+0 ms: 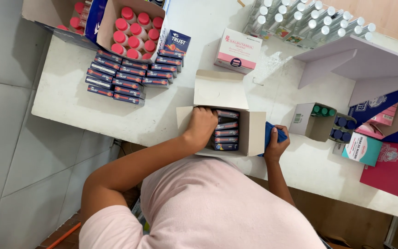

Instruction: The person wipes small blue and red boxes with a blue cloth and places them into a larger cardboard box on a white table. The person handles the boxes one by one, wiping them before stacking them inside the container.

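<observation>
Left hand [202, 123] presses into the white cardboard carton [254, 133]; right hand [276, 143] clamps a flat blue box [272, 133].

The person wears a plain pale pink T-shirt of soft, slightly creased cloth, with short sleeves that end above the elbows and leave both forearms bare. No print, pocket or seam detail shows on the back and shoulders. The left hand [201, 125] and the right hand [275, 146] are bare, without gloves, and no watch, bracelet or ring is visible on either wrist or on the fingers that show.
</observation>
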